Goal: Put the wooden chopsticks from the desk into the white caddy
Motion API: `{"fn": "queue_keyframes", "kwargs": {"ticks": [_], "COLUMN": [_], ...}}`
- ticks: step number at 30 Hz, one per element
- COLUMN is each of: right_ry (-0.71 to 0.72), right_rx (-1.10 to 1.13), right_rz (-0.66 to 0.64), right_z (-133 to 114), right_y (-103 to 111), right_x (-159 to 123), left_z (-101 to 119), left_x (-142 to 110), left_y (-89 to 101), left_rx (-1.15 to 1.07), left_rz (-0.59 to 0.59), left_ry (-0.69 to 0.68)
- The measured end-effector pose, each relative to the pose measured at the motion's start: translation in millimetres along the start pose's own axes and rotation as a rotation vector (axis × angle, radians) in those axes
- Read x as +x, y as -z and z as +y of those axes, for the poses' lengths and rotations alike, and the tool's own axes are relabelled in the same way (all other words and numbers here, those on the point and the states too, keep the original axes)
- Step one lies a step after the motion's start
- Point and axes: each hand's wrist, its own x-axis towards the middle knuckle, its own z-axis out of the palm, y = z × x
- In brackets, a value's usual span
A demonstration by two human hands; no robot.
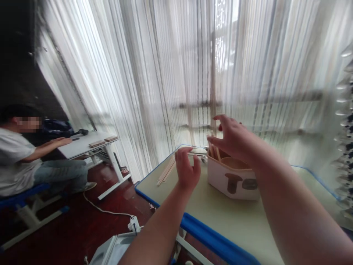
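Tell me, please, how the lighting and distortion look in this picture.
In the head view, the white curtains glare with window light, the left hand and right hand look darker against them, the wide lens bends the blue-edged table, and a blurred shape sits at the right border.

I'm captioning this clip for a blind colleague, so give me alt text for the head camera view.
Both hands reach over a blue-edged table, the right hand close to wooden sticks standing in a white mushroom-print holder and the left hand near more sticks lying on the table. Sheer white curtains hang behind, and a seated person is at a white desk to the left.
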Motion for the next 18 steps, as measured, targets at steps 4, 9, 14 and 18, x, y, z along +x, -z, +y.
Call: {"fn": "queue_keyframes", "kwargs": {"ticks": [4, 9, 14, 18], "right_ry": [0.124, 0.314, 0.389, 0.382], "right_rx": [0.147, 0.155, 0.126, 0.134], "right_rz": [0.191, 0.149, 0.063, 0.041], "right_z": [-25.4, -35.7, -32.2, -28.8], "right_y": [-5.6, -26.9, -32.3, -20.6], "right_x": [-4.0, -5.6, -4.4, -3.9], "left_z": [-37.2, -62.5, -57.5, -54.8], "left_x": [-21.2, -40.2, -41.1, -41.3], "left_y": [26.4, 30.1, 23.3, 21.7], "left_rx": [0.483, 0.721, 0.741, 0.72], "left_rz": [-0.318, -0.601, -0.852, -0.859], "left_ry": [0.161, 0.56, 0.512, 0.41]}}
